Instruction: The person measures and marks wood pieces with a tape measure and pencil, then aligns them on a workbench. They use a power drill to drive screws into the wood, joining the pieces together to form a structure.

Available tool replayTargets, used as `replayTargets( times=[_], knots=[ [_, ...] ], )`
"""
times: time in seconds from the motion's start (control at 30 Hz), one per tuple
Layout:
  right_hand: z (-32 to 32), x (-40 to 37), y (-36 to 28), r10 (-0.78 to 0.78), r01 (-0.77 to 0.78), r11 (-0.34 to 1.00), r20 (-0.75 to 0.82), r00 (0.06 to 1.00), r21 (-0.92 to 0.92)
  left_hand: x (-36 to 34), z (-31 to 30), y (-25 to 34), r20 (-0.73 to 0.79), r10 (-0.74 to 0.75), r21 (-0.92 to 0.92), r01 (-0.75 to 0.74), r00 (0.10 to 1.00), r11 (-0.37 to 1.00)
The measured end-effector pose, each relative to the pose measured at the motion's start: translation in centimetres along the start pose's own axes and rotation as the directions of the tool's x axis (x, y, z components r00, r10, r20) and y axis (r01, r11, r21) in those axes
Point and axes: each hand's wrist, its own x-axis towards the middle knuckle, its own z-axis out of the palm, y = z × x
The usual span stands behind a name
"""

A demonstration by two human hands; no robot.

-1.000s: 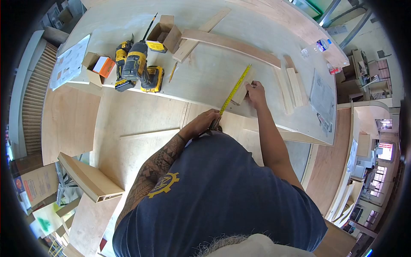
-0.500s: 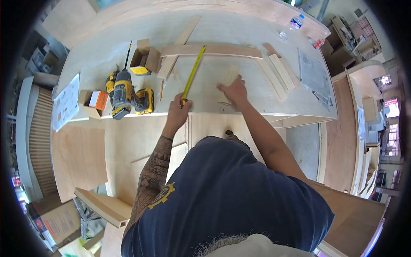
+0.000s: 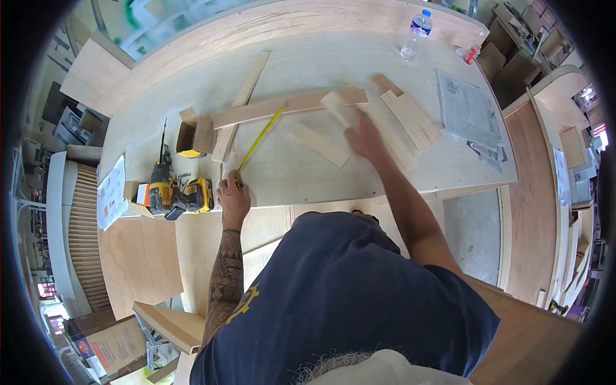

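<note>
My left hand [image 3: 233, 197] grips a tape measure at the near edge of the plywood table [image 3: 301, 58]. Its yellow blade [image 3: 260, 138] runs out diagonally toward a long wooden strip [image 3: 282, 106]. My right hand [image 3: 364, 138], blurred by motion, is raised over the middle of the table and holds a short pale wooden block [image 3: 337, 107]. A flat wooden piece [image 3: 319, 145] lies on the table just left of that hand.
Yellow cordless drills [image 3: 176, 196] and open cardboard boxes [image 3: 196, 135] sit at the table's left. More wooden strips [image 3: 410, 119], printed sheets [image 3: 468, 109] and a water bottle [image 3: 414, 33] lie to the right and far side. Plywood panels [image 3: 138, 256] surround me below.
My right hand lifted the short block off the table and moved it up and right. My left hand slid left along the near edge with the tape measure, and the blade swung over.
</note>
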Motion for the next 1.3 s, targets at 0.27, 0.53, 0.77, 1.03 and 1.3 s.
replayTargets(
  times=[0.27, 0.53, 0.77, 1.03, 1.3],
  knots=[
    [-10.4, 11.3, 13.4, 0.206, -0.197, 0.927, -0.006, 0.979, -0.321, 1.1, 3.1, -0.5, -0.138, -0.029, 0.011, 0.031, 0.99, 0.999],
    [-7.3, 18.5, 13.8, 0.231, -0.159, 0.931, 0.192, 0.954, -0.329, -0.5, 1.2, 2.5, -0.152, -0.072, -0.15, 0.049, 0.986, 0.987],
    [-5.1, 21.8, 16.7, 0.206, -0.13, 0.91, 0.158, 0.966, -0.395, -2.5, -0.2, 5.1, -0.176, -0.108, -0.193, 0.074, 0.978, 0.978],
    [-15.4, 19.9, 1.8, -0.256, 0.232, 0.944, -0.077, 0.964, -0.234, 0.9, -0.8, 4.4, -0.206, 0.116, -0.149, -0.148, 0.972, 0.978],
    [-4.3, 8.9, -8.8, -0.344, -0.217, 0.838, 0.794, 0.501, 0.501, 5.6, -6.0, 10.2, -0.067, 0.116, -0.413, -0.133, 0.991, 0.901]
  ],
)
